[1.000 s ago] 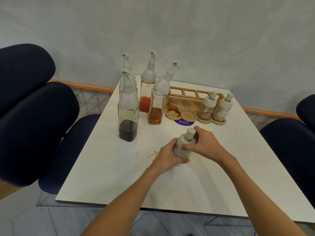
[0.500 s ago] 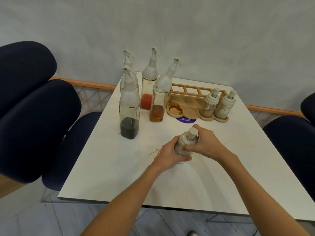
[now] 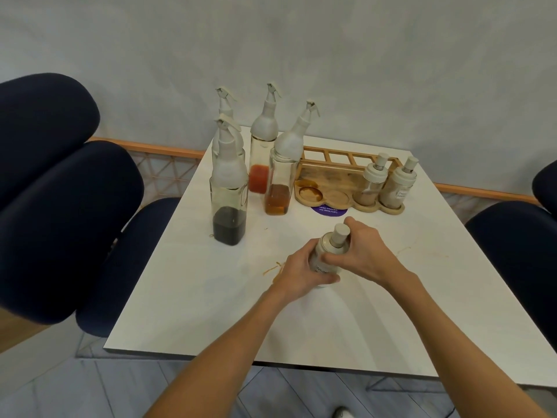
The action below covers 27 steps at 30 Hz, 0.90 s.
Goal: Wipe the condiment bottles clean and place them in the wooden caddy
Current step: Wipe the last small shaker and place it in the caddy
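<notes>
Right then, both hands held one small white shaker bottle (image 3: 328, 254) near the middle of the desk (image 3: 211, 297). The left hand (image 3: 298, 274) had its grip wrapped tight round the body, hiding most of the label. The right hand (image 3: 361, 256) closed round the top, just under the cap. No cloth could be made out. Two more shakers (image 3: 385, 182) stood in the right end of the wooden caddy (image 3: 325, 188). One tall bottle (image 3: 226, 107) was mostly hidden behind the dark sauce bottle (image 3: 228, 188).
</notes>
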### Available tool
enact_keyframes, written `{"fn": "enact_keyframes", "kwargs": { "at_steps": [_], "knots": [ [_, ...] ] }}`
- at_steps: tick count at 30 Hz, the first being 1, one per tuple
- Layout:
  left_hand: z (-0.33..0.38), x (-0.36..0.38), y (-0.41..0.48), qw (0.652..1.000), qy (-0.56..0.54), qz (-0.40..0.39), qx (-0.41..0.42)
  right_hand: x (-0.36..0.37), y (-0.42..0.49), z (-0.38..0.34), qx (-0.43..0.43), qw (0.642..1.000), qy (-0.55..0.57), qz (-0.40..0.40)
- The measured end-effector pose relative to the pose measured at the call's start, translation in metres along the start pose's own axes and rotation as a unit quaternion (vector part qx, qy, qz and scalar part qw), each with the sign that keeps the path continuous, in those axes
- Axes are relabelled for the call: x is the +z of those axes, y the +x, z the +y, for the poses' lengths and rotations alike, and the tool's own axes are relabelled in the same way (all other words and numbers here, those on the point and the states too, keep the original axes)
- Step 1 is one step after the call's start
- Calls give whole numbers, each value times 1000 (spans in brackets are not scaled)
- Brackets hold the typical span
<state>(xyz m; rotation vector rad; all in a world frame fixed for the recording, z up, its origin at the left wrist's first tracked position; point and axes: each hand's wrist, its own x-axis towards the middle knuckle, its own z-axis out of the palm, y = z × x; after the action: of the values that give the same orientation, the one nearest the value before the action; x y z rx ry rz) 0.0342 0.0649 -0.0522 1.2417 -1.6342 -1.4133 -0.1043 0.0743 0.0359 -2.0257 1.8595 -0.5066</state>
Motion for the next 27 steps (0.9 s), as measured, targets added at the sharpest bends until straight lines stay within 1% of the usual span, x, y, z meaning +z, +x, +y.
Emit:
{"fn": "enact_keyframes", "kwargs": {
  "at_steps": [4, 5, 8, 9, 10, 14, 15, 17, 20, 21, 23, 27],
  "knots": [
    [3, -1, -1, 1000, 7, -1, -3, 2, 2, 0, 7, 1000, -15, -4],
    [3, -1, -1, 1000, 5, -1, -1, -1, 3, 1, 11, 1000, -3, -19],
    [2, -1, -1, 1000, 7, 8, 0, -16, 1, 2, 18, 992, 64, -106],
    [1, -1, -1, 1000, 5, 10, 2, -19, 0, 2, 11, 991, 66, -119],
    [1, -1, -1, 1000, 4, 9, 5, -18, -1, 3, 3, 992, 59, -114],
    [3, 0, -1, 1000, 11, -6, 2, -7, 0, -1, 5, 999, 43, -29],
    [4, 0, -2, 1000, 14, -8, -1, -6, 1, -2, 7, 999, 36, -24],
    [5, 1, -2, 1000, 17, -4, -6, -11, 3, -2, 5, 998, 28, -47],
    [5, 1, -2, 1000, 13, 1, -4, -19, 3, 0, 10, 993, 37, -110],
    [4, 1, -3, 1000, 12, 1, -1, -19, 2, 1, 9, 993, 33, -115],
    [4, 1, -4, 1000, 3, -1, 4, -16, 0, 2, 3, 996, 22, -92],
    [4, 2, -6, 1000, -11, 1, 13, -3, -9, 7, -18, 999, 33, -11]
  ]
}}
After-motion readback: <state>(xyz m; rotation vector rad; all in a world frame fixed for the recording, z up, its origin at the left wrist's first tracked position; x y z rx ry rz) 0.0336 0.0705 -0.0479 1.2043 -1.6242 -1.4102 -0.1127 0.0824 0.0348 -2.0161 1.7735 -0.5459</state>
